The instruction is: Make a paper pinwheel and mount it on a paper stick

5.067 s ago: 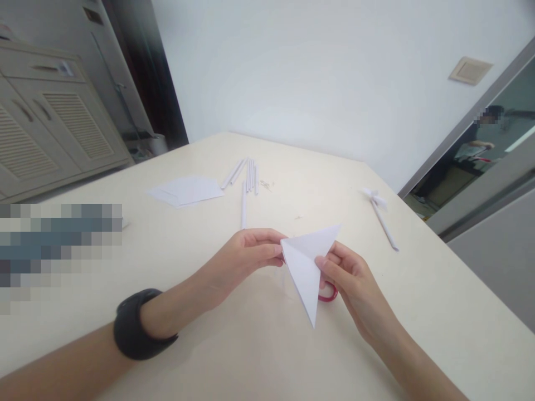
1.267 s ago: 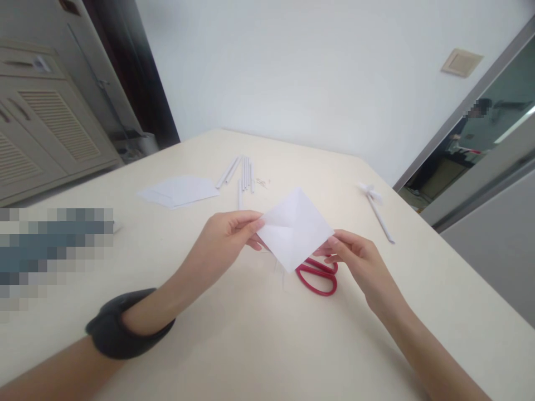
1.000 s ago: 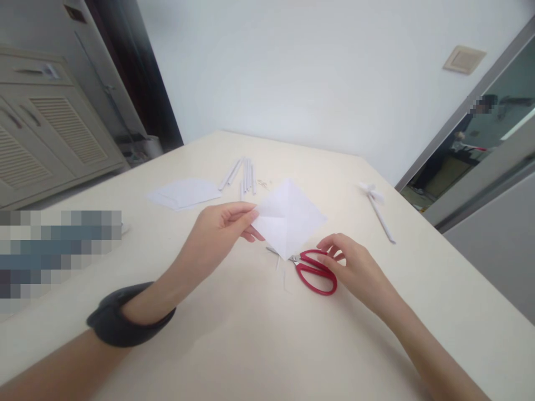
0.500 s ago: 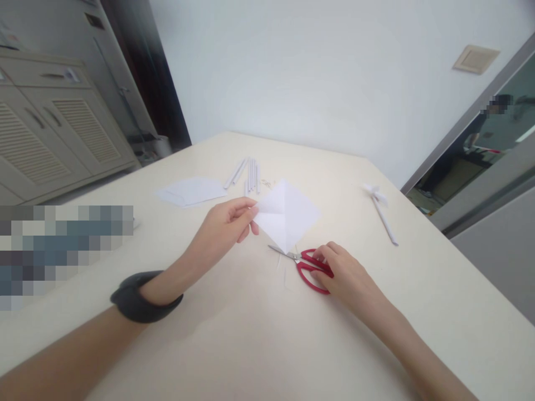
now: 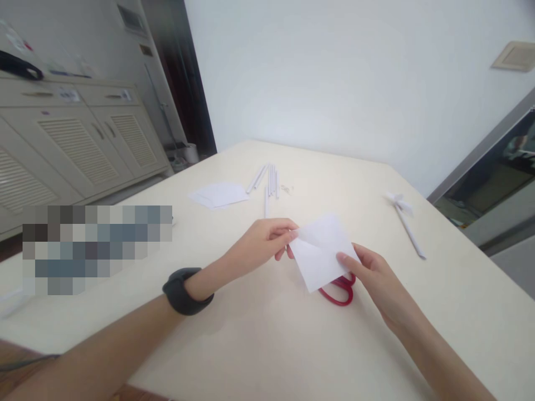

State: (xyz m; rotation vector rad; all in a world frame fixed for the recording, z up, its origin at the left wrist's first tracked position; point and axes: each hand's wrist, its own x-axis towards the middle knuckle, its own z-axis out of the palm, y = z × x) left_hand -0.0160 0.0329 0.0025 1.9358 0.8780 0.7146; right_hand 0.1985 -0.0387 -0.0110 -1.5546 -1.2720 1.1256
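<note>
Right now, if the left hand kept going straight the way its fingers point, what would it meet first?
The left hand points right, already pinching the white paper square. Beyond it, likely the right hand; depth is unclear.

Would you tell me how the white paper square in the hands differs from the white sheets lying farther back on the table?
The creased white paper square is held up by the left hand and right hand; the flat white paper sheets lie untouched on the cream table. The square is single, the sheets overlap. Both are white.
</note>
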